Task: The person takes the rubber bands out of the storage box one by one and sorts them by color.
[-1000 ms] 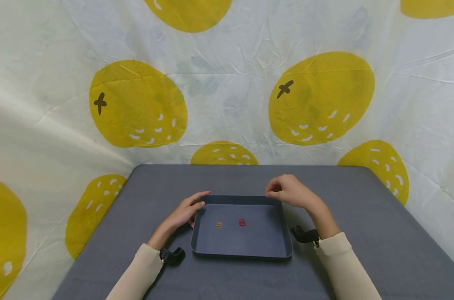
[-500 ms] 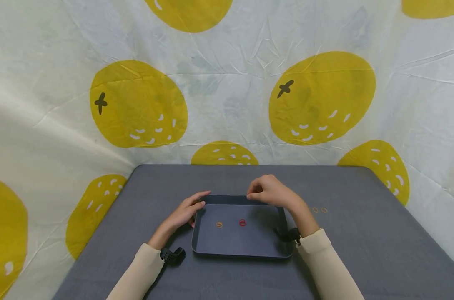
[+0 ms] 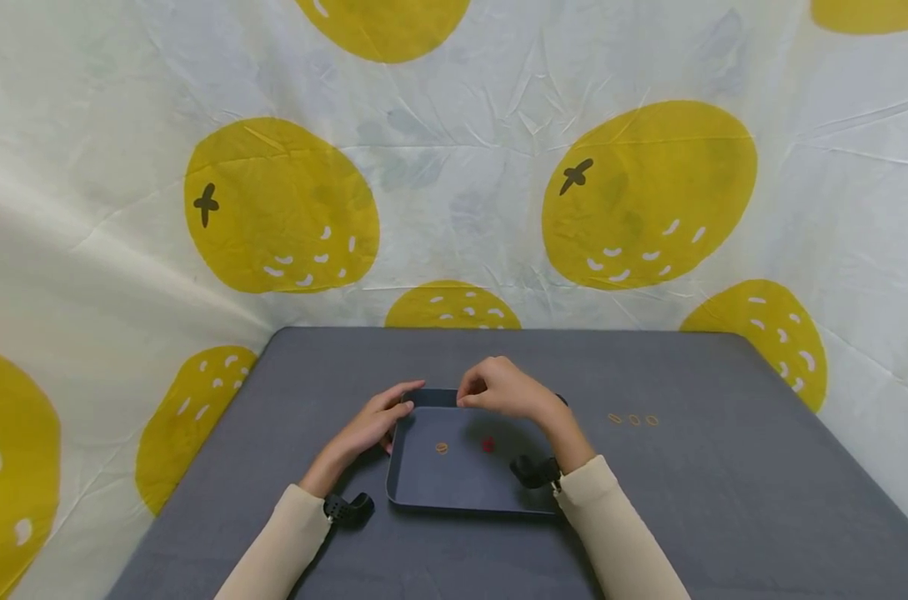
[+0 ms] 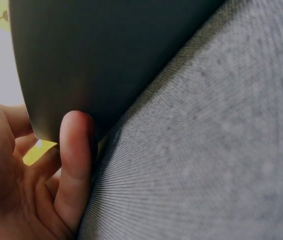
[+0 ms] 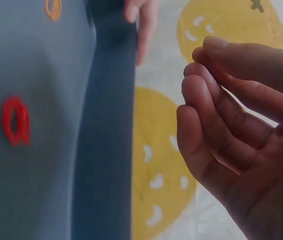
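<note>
On the grey table (image 3: 746, 508), the dark, shallow tray (image 3: 461, 486) sits where it did; the last second is all right-arm motion. Left hand (image 3: 374, 422) unchanged: grips the tray's far left corner, thumb over the rim, fingers round the outside. Right hand (image 3: 502, 390) has swung left from the far right corner to over the far wall, near the left hand. Its fingers are loosely curled, thumb tip close to the index; nothing visible in them.

My read: repositioning over the tray, no band shifted by it in this span. Moving the arm also uncovered three orange bands (image 3: 634, 420), in a row on the table right of the tray.

In the tray: red band (image 5: 23, 120) near the middle, now shaded by the hand, and a smaller-looking orange band (image 3: 442, 448) left of it. Both thin loops, strands doubled; can't tell if each is one band or two.
</note>
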Demonstrator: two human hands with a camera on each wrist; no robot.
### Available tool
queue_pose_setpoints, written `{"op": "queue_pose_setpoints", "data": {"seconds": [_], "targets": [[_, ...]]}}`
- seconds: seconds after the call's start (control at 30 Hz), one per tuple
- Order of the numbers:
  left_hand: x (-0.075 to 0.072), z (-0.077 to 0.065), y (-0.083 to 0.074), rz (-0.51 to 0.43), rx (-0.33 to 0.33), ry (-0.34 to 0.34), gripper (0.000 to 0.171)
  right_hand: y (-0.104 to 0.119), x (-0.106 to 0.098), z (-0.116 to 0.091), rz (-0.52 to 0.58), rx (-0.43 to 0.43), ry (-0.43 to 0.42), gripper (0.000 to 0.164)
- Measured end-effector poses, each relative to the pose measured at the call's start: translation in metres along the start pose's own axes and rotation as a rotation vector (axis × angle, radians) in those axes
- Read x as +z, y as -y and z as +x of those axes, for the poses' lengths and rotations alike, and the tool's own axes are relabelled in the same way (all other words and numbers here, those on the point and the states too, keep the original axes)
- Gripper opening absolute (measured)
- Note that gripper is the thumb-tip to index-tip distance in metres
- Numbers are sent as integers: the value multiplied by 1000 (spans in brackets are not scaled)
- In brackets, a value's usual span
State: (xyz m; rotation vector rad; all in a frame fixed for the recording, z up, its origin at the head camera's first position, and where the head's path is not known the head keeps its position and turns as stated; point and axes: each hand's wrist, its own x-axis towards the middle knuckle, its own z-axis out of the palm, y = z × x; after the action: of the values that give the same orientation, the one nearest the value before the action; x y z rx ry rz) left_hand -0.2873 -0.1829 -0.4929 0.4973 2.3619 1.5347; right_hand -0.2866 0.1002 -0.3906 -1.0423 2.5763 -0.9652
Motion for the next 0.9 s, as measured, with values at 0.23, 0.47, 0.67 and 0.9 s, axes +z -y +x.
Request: {"op": "queue_pose_setpoints", "data": {"seconds": [0.23,0.47,0.67,0.9], "targets": [[1,2,-2,-2,-1,2,50,-2,23,14,-13,-4,30,10],[-1,1,-2,-10,-17,-2,50,-4,43,23,-75,14,88,6],[-1,0,-1,-1,-20,-5,49,-2,54,27,-119,36,127,8],[-2,1,1,6,-14,2,49,-4,59,27,-159,58,127,10]]}}
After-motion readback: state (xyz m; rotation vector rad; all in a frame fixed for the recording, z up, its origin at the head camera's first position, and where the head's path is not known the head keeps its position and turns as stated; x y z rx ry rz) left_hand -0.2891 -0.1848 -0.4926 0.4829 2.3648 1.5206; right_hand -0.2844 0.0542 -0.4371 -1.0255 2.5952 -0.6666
